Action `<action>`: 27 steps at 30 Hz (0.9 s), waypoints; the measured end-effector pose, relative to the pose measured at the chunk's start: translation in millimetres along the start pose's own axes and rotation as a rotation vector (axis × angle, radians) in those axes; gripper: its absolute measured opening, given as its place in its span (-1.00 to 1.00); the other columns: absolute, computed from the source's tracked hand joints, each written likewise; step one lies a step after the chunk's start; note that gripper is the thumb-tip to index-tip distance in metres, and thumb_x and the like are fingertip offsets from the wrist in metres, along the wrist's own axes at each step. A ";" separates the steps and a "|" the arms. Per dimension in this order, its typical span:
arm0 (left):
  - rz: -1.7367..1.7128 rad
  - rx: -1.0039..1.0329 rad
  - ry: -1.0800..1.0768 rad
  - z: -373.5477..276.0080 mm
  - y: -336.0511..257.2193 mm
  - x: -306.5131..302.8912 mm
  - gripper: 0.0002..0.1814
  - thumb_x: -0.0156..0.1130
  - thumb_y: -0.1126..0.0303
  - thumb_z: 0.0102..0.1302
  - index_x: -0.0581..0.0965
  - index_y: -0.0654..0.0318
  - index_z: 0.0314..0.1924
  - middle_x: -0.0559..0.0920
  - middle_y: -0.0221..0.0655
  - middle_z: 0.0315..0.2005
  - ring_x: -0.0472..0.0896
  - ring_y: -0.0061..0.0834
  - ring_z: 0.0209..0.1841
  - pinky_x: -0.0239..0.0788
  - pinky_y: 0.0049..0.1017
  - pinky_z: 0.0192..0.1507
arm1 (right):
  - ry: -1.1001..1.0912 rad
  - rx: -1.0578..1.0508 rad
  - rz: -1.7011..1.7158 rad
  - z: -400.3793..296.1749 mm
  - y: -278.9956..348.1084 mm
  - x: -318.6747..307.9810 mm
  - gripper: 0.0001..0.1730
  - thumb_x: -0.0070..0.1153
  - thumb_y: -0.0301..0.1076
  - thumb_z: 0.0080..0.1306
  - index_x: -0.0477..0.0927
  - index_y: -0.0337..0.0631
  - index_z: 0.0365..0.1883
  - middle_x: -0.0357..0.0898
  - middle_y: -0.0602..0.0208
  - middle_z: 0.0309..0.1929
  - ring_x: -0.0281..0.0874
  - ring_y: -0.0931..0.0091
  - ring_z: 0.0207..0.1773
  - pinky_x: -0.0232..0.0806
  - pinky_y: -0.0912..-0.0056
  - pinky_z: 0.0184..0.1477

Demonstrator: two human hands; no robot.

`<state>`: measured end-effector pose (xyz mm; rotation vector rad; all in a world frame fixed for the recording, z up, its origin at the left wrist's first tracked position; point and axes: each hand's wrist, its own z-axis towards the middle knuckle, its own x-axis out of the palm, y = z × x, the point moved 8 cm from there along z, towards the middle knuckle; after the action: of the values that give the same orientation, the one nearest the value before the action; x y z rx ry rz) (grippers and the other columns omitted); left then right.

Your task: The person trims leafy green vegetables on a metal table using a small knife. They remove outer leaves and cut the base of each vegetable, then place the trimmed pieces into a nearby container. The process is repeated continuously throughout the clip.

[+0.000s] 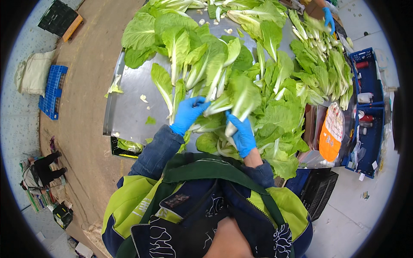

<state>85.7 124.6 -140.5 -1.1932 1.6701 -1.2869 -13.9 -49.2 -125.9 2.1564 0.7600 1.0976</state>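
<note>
In my right hand (pixel 242 135), gloved in blue, is a head of leafy lettuce (pixel 243 100), held by its pale base with its blurred leaves pointing away from me. My left hand (pixel 189 113), also blue-gloved, has its fingers closed at the stem end of a loose lettuce leaf (pixel 220 107) beside that head. A small dark spot shows at the left fingers; I cannot tell what it is. Under and around both hands lies a heap of lettuce (pixel 206 61), with more leaves (pixel 277 119) spread to the right of my right hand.
The metal table (pixel 132 96) carries leaf scraps. Smaller greens (pixel 332 67) lie at the right, near another person's gloved hand (pixel 328 20). Blue baskets (pixel 366 138) and an orange-and-white cloth item (pixel 331 135) stand right. Black crates (pixel 319 193) sit below. Far left, a person (pixel 45 172) bends over.
</note>
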 end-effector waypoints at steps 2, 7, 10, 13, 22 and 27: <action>0.315 0.166 0.078 -17.8 -28.1 13.9 -0.74 0.30 0.32 0.21 0.59 0.41 -0.22 0.59 -0.43 -0.52 0.47 -0.69 -0.47 0.31 -0.61 -0.40 | 0.110 0.074 0.076 3.6 -15.1 16.2 -0.51 0.20 -0.49 0.20 0.37 -0.28 0.10 0.49 0.32 -0.06 0.50 0.51 -0.08 0.37 0.48 -0.08; 0.049 0.228 -0.006 -32.2 -39.4 18.4 -0.70 0.31 0.23 0.20 0.59 0.39 -0.30 0.53 -0.38 -0.61 0.47 -0.60 -0.54 0.27 -0.51 -0.49 | 0.127 0.284 0.219 31.6 -32.4 26.2 -0.70 0.19 -0.44 0.24 0.47 -0.29 -0.07 0.55 0.31 -0.18 0.55 0.50 -0.18 0.45 0.46 -0.17; -0.196 -0.137 -0.073 -31.2 -22.2 1.0 -0.73 0.30 0.26 0.21 0.59 0.37 -0.29 0.50 -0.39 -0.63 0.45 -0.62 -0.53 0.28 -0.56 -0.47 | 0.085 0.314 0.443 39.9 -28.9 23.2 -0.77 0.11 -0.50 0.28 0.48 -0.28 -0.09 0.55 0.28 -0.21 0.55 0.45 -0.22 0.49 0.44 -0.26; -0.218 -0.212 -0.285 -16.6 14.3 -54.3 -0.79 0.26 0.34 0.22 0.59 0.32 -0.21 0.53 -0.35 -0.58 0.49 -0.51 -0.52 0.32 -0.53 -0.44 | 0.134 0.283 0.725 46.5 -17.1 16.8 -0.76 0.10 -0.52 0.28 0.48 -0.24 -0.07 0.56 0.27 -0.17 0.55 0.39 -0.16 0.46 0.37 -0.16; 0.838 0.527 -0.319 -53.5 -93.2 50.4 -0.61 0.16 0.59 0.04 0.50 0.10 -0.08 0.55 -0.21 -0.35 0.55 -0.15 -0.30 0.39 -0.31 -0.35 | 0.165 0.272 0.869 40.4 -7.1 21.2 -0.67 0.05 -0.42 0.33 0.42 -0.30 0.05 0.53 0.16 -0.03 0.53 0.34 -0.04 0.44 0.33 -0.04; 0.832 0.558 -0.322 -41.0 -98.4 60.1 -0.59 0.18 0.57 -0.01 0.49 0.11 -0.09 0.54 -0.26 -0.41 0.55 -0.19 -0.32 0.38 -0.31 -0.40 | 0.254 0.176 0.914 27.6 14.4 44.4 -0.54 -0.03 -0.39 0.38 0.29 -0.35 0.21 0.38 0.09 0.19 0.39 0.30 0.18 0.31 0.26 0.21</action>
<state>52.7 72.9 -34.6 -0.2764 1.2242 -0.8635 34.4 -34.0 -106.7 2.6094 -0.1012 1.8212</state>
